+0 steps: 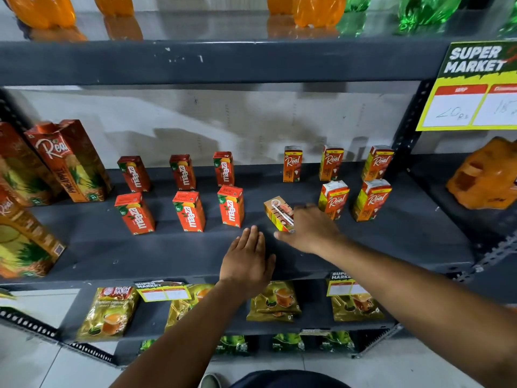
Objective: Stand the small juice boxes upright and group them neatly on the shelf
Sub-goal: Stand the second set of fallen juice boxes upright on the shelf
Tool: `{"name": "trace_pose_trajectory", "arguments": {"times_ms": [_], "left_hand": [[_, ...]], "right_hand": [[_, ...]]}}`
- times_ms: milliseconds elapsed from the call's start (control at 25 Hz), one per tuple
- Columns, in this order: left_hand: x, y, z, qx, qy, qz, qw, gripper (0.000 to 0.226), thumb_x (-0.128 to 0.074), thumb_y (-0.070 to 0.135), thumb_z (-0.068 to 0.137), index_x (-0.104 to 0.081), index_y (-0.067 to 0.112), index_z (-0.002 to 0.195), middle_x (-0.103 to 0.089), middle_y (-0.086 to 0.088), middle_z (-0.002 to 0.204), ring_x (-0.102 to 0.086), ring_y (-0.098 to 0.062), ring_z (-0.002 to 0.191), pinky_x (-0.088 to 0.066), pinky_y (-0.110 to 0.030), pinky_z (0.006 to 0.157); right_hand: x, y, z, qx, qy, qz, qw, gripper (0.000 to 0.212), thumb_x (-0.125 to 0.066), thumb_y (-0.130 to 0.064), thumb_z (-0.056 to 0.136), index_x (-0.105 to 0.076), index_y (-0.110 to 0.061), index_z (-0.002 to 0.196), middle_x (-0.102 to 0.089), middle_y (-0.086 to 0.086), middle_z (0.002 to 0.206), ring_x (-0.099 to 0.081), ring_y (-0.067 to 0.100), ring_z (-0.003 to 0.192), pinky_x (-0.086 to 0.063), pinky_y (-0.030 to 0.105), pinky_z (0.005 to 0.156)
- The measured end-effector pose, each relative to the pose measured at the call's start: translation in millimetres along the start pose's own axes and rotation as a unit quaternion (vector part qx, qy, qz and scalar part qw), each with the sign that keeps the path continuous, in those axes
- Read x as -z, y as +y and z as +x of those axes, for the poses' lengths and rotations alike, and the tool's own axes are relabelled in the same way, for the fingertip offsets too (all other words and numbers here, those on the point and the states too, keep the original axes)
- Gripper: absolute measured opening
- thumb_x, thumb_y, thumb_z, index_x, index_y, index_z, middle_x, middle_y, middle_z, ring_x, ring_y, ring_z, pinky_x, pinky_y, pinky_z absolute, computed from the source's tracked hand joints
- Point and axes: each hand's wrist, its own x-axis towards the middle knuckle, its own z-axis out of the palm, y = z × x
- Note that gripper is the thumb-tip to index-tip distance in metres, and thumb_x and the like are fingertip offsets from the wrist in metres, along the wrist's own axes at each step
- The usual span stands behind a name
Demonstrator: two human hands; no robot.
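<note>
On the dark grey metal shelf, six red cardboard mango juice boxes stand upright toward the left. The left hand rests flat near the front edge, fingers straight, holding nothing. Just right, the right hand grips a tipped orange-and-yellow juice box, its long axis leaning back-left, beside five upright matching orange boxes.

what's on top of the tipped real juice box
A clear wrapped straw lies on the tipped Real juice box. The right hand covers its near end; whatever lies under it is hidden.
</note>
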Motion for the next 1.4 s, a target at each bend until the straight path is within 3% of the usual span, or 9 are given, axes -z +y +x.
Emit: {"name": "trace_pose_trajectory", "arguments": {"times_ms": [200,360,560,680,760,920,1120,1240,1400], "left_hand": [[-2.8,0.4,0.5,0.004,-0.006,0.003,1.000,0.071,-0.012,0.052,0.096,-0.008,0.007,0.150,-0.001,-0.011,0.161,0.004,-0.023,0.147,0.005,-0.033,0.115],[-5.2,1.3,1.4,0.011,-0.013,0.007,1.000,0.071,-0.012,0.051,0.096,-0.005,0.006,0.150,0.001,-0.012,0.161,0.005,-0.023,0.147,0.007,-0.034,0.114],[-4.7,1.2,1.5,0.013,-0.008,0.011,1.000,0.072,-0.012,0.051,0.096,-0.005,0.005,0.150,0.001,-0.013,0.161,0.004,-0.025,0.148,0.004,-0.035,0.116],[-5.1,1.3,1.0,0.011,-0.006,0.009,1.000,0.072,-0.011,0.051,0.095,-0.005,0.005,0.150,0.001,-0.013,0.161,0.004,-0.025,0.148,0.004,-0.035,0.116],[-5.8,1.5,1.0,0.012,-0.005,0.011,1.000,0.072,-0.011,0.052,0.095,-0.005,0.004,0.150,0.001,-0.013,0.161,0.004,-0.025,0.148,0.005,-0.035,0.116],[-7.7,1.6,1.4,0.013,0.000,0.012,1.000,0.073,-0.010,0.052,0.095,-0.005,0.005,0.150,0.000,-0.013,0.161,0.003,-0.025,0.148,0.005,-0.035,0.115],[-8.1,1.9,0.9,0.014,0.002,0.008,1.000,0.072,-0.012,0.052,0.095,-0.006,0.005,0.150,-0.001,-0.013,0.161,0.002,-0.025,0.148,0.004,-0.035,0.116],[-6.6,2.0,0.2,0.013,0.005,0.005,1.000,0.072,-0.012,0.051,0.095,-0.007,0.004,0.150,-0.002,-0.014,0.161,0.001,-0.025,0.148,0.002,-0.035,0.116],[-6.9,2.0,-0.1,0.015,0.001,0.008,1.000,0.072,-0.012,0.052,0.095,-0.008,0.004,0.150,-0.003,-0.013,0.161,0.001,-0.025,0.148,0.003,-0.035,0.116]], "right_hand": [[-1.6,2.4,11.8,-0.040,-0.033,0.050,0.997,0.039,-0.071,-0.046,0.074,-0.061,-0.014,0.094,-0.070,0.008,0.099,-0.065,0.027,0.084,-0.043,0.030,0.057],[39.6,3.5,28.9,0.089,0.029,-0.080,0.992,0.036,-0.075,-0.027,0.072,-0.063,-0.017,0.104,-0.063,0.004,0.105,-0.058,0.024,0.091,-0.048,0.035,0.069],[79.0,4.9,51.8,0.373,0.085,-0.350,0.855,0.027,-0.060,-0.012,0.081,-0.067,-0.024,0.105,-0.068,-0.004,0.108,-0.045,0.030,0.123,-0.021,0.051,0.113],[79.8,6.6,57.0,0.470,0.080,-0.430,0.766,0.030,-0.061,-0.005,0.082,-0.065,-0.022,0.106,-0.067,-0.003,0.111,-0.040,0.033,0.130,-0.016,0.055,0.116],[80.0,8.2,58.5,0.505,0.085,-0.433,0.742,0.034,-0.065,-0.002,0.078,-0.066,-0.021,0.106,-0.067,0.001,0.112,-0.041,0.034,0.131,-0.020,0.055,0.115],[86.1,7.6,60.3,0.486,0.062,-0.404,0.772,0.041,-0.075,-0.015,0.075,-0.066,-0.029,0.112,-0.065,0.000,0.119,-0.038,0.035,0.132,-0.016,0.057,0.113],[91.9,3.9,70.0,0.354,-0.019,-0.327,0.876,0.054,-0.066,-0.049,0.073,-0.058,-0.031,0.124,-0.067,-0.001,0.115,-0.039,0.027,0.128,-0.004,0.055,0.114],[87.1,-3.0,72.2,0.237,-0.046,-0.287,0.927,0.064,-0.050,-0.073,0.072,-0.065,-0.023,0.108,-0.065,0.000,0.087,-0.051,0.027,0.113,0.003,0.057,0.115],[76.9,-11.9,66.9,0.160,-0.037,-0.278,0.946,0.072,-0.033,-0.081,0.076,-0.065,-0.018,0.086,-0.047,-0.003,0.064,-0.061,0.027,0.098,-0.004,0.062,0.113]]}}
